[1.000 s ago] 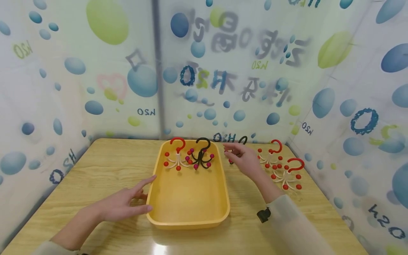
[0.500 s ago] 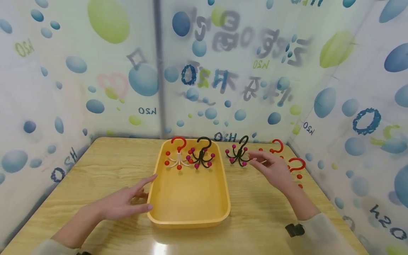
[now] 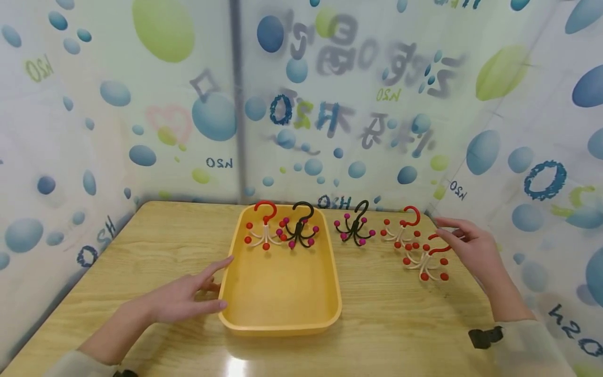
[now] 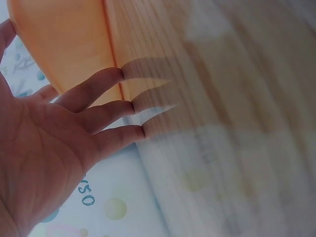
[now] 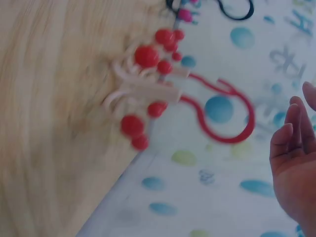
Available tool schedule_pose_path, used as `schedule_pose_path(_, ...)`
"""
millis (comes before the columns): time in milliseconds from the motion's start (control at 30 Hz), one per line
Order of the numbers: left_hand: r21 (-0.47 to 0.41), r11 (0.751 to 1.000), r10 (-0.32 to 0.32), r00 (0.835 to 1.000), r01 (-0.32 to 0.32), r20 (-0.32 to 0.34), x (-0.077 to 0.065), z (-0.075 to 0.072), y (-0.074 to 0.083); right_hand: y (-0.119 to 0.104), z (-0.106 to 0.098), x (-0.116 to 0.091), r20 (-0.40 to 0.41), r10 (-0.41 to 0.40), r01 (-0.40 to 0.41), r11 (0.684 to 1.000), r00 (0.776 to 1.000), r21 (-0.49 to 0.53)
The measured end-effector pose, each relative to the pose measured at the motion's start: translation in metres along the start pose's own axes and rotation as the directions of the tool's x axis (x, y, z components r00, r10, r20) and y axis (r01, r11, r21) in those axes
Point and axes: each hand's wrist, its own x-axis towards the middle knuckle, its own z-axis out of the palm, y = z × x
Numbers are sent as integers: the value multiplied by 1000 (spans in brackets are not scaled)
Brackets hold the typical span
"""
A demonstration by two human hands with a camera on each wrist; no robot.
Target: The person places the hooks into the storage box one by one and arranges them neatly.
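My left hand (image 3: 171, 302) touches the left side of a yellow plastic tray (image 3: 281, 330) with its index fingertip and thumb; in the left wrist view its other fingers (image 4: 116, 137) are extended along the outside wall. A white claw hook with a red hook top (image 3: 266, 204) and a black one with purple balls (image 3: 299, 230) stand inside the tray at its far end. At the right, my right hand (image 3: 485, 262) is near the red top of the front white claw hook (image 3: 426, 257). In the right wrist view that hand (image 5: 296, 173) holds nothing, apart from the red hook.
Outside the tray on the wooden table (image 3: 377, 324), a black claw hook with purple balls (image 3: 355, 230) stands beside its right rim. Another white one with red balls (image 3: 402, 230) is behind the front one. Patterned curtains (image 3: 311, 94) enclose the table's back and sides.
My right hand has moved from the black claw hook beside the tray across to the right, over to the front white one. The left hand stays on the tray's edge.
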Motion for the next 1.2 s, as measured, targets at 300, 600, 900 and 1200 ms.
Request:
schedule_pose_path(300, -14, 1000, 13, 1000, -13, 5, -1, 1, -2, 45, -4, -5, 35, 128, -124, 989, 991, -81)
schedule_pose_path(600, -13, 1000, 11, 1000, -11, 4, 0, 2, 0, 64, 5, -9, 25, 176, -177, 983, 984, 44)
schedule_pose_path(900, -8, 1000, 19, 1000, -19, -1, 0, 1, 0, 67, 15, -10, -40, 173, -163, 972, 984, 171)
schedule_pose_path(1200, 0, 1000, 3, 1000, -3, -3, 0, 1, 0, 69, 23, -8, -94, 184, -155, 956, 978, 250)
